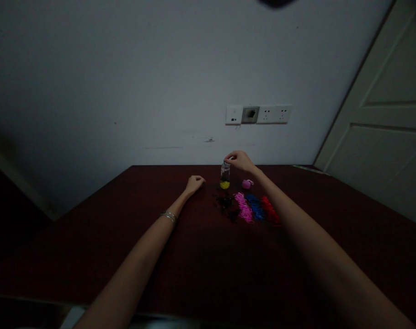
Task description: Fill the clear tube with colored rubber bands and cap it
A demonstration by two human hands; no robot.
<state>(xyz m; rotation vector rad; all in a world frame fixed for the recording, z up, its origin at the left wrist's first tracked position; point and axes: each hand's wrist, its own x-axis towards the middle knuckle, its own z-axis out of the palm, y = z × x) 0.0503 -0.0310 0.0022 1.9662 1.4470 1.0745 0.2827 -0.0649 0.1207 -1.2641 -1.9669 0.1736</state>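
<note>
A small clear jar (225, 176) stands upright near the back of the table, with yellow pieces at its bottom and dark ones above them. Over its mouth, my right hand (240, 161) pinches a thin black strand between thumb and fingertips. My left hand (194, 183) rests on the table to the left of the jar, fingers loosely curled with nothing visible in them. In front of the jar lie loose piles of thin strands: black (225, 202), pink (243, 208), blue (255, 207) and red (269, 210). My right forearm partly covers the red pile.
A round pink object with a loop, perhaps a lid (246, 184), sits right of the jar. The dark red-brown table (208, 265) meets a pale wall (142, 82) with a row of sockets (273, 114). At the right is a white panelled door (386, 105). The light is dim.
</note>
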